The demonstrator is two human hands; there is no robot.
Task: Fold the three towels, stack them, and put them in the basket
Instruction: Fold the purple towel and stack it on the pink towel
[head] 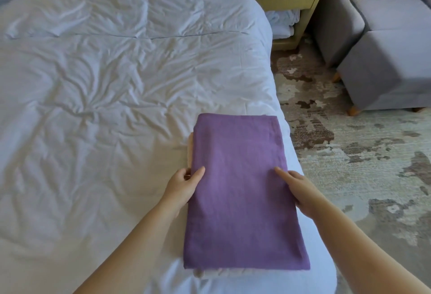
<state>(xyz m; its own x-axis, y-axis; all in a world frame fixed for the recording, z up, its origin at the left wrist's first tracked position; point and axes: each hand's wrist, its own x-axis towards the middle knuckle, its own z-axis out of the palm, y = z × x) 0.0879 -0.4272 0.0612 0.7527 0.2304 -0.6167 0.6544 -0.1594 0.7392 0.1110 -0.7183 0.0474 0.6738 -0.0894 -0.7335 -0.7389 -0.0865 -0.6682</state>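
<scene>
Soft, light stack (pixel 243 228) (purple towel (pixel 238 153) on top) will likely sag — support it from beneath at both sides, where left hand (pixel 184 186) and right hand (pixel 300 192) grip its edges.

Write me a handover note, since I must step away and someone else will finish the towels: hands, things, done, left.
Left hand: thumb on top of the folded purple cloth towel, fingers curled round the stack's left edge.
Right hand: thumb on top, other fingers hidden under the right edge; it looks like a grip too.
Things: the purple towel tops a stack on the wrinkled white bed cover, near its right side. A cream folded towel peeks out beneath; how many lie under it cannot be told. No basket in view.
Done: folding and stacking, it seems.
Left: carry the stack to the basket.
</scene>
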